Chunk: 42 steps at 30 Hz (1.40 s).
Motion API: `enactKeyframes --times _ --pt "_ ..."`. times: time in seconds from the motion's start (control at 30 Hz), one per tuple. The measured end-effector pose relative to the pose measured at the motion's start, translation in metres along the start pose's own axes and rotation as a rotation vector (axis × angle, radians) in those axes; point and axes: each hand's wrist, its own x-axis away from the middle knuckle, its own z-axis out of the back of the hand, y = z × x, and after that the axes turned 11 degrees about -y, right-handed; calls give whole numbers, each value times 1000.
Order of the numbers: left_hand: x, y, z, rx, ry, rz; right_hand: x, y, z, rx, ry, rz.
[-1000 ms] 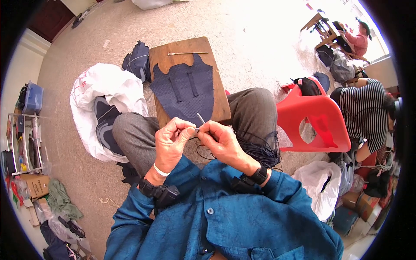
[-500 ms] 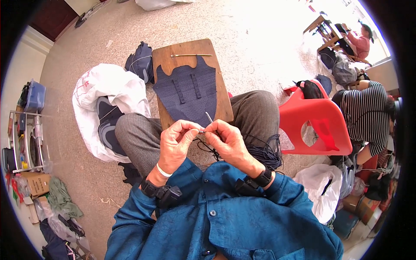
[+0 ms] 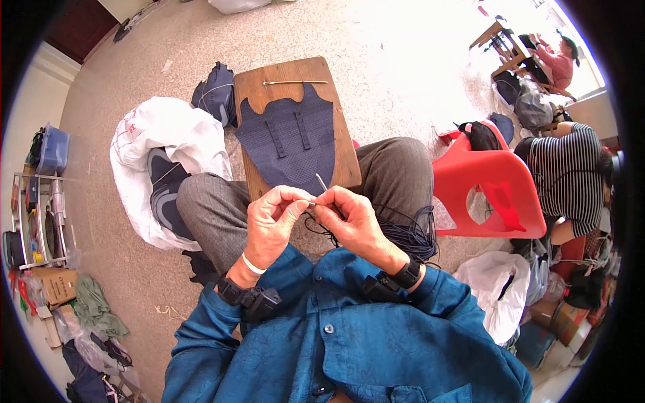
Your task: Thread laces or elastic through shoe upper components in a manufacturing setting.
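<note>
A white bag (image 3: 161,134) lies on the floor at the left, with dark shoe pieces inside. The left hand (image 3: 272,221) is closed, its fingertips pinching the needle (image 3: 321,183) near the bottom end. The needle stands tilted above the board (image 3: 295,74), which rests on the knees and carries a navy upper (image 3: 290,142). The right hand (image 3: 353,221) is closed too, pinching the dark thread (image 3: 410,232) just beside the needle. A red chair (image 3: 494,185) stands at the right.

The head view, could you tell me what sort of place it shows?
Probably a small hand-stitching workshop, perhaps for shoe parts: a dark blue cut fabric piece lies on a wooden board, sacks of similar pieces sit on the floor, and other people work nearby.
</note>
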Motion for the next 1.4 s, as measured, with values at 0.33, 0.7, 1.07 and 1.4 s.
enactKeyframes --times 0.33,0.7,1.07,1.4 --pt "1 -6 -2 121 11 5 1 9 0 -78 17 25" --pt "2 -5 0 113 3 25 3 15 0 -117 1 19" --pt "2 1 5 74 -32 36 0 10 -1 -86 -16 -7" --pt "-19 67 48 157 74 -78 -11 -94 33 -342 66 72"
